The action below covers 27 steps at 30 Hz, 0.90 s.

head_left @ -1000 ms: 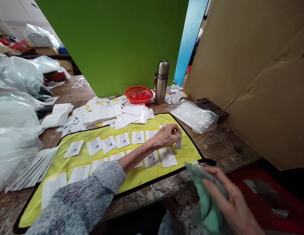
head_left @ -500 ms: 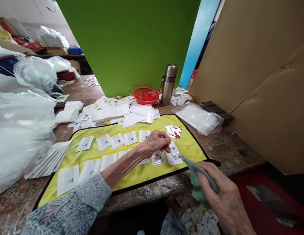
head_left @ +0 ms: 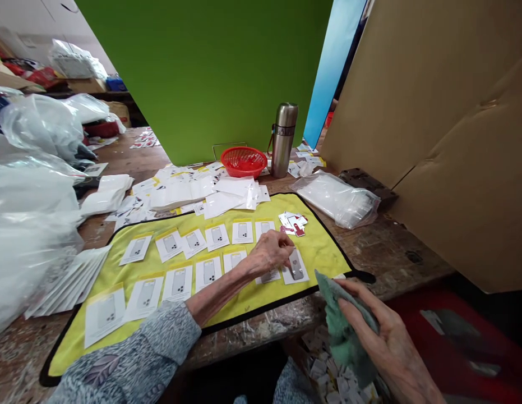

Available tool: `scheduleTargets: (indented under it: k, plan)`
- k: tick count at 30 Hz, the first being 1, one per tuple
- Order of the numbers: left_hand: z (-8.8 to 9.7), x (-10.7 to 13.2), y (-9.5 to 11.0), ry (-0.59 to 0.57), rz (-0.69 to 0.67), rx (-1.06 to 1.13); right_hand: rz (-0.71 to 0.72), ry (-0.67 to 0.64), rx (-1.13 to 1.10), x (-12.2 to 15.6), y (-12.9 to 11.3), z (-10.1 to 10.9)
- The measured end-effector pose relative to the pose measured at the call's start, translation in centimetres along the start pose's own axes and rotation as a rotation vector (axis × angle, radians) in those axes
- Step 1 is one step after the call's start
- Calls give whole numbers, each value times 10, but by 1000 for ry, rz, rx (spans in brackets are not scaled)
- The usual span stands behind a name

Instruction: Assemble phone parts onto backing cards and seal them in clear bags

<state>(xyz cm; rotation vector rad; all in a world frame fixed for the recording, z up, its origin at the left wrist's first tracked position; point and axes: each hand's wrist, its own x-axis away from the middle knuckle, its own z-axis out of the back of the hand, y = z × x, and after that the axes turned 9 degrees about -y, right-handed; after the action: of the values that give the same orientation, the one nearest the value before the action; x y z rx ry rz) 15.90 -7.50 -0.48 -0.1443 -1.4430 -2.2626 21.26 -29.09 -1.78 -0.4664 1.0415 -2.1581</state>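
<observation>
A yellow mat [head_left: 323, 252] with a black border lies on the worn wooden table, covered by two rows of white cards [head_left: 216, 237], each with a small grey piece on it. My left hand [head_left: 271, 251] rests fingers-down on the rightmost card [head_left: 295, 270] of the near row, pressing its grey piece. My right hand [head_left: 380, 336] is below the table's front edge, closed on a crumpled green cloth [head_left: 342, 331]. A small pile of red-and-white stickers [head_left: 293, 222] lies on the mat just beyond my left hand.
A red basket [head_left: 243, 161] and a steel flask [head_left: 283, 139] stand in front of a green board. White packets [head_left: 189, 191] are heaped behind the mat. A clear bag [head_left: 336, 199] lies right; plastic bags [head_left: 29, 213] crowd the left. Cardboard [head_left: 454, 112] walls the right.
My left hand carried a small grey piece from the mat's far right down onto the last card. My right hand with the cloth rose toward the table edge.
</observation>
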Motion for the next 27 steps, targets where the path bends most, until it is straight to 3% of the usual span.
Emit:
scheduleTargets:
  k: [4,6,11,17,21,23,27]
  plan:
    - [11,-6,6,234,-80,-349,4,18,24,-5,0,2]
    - [21,-16,9,274,-75,-433,12,26,42,-8,3,0]
    - [36,-53,10,207,-19,-617,26,-34,79,-13,18,-6]
    - [24,-72,3,115,-152,-797,25,-103,90,-12,22,-4]
    - [21,-72,4,158,-249,-653,-10,-85,49,-13,14,-6]
    - [24,-73,7,138,-262,-415,-39,-68,19,-13,14,-5]
    - [32,-66,15,77,-154,131,-112,-136,-80,-11,19,6]
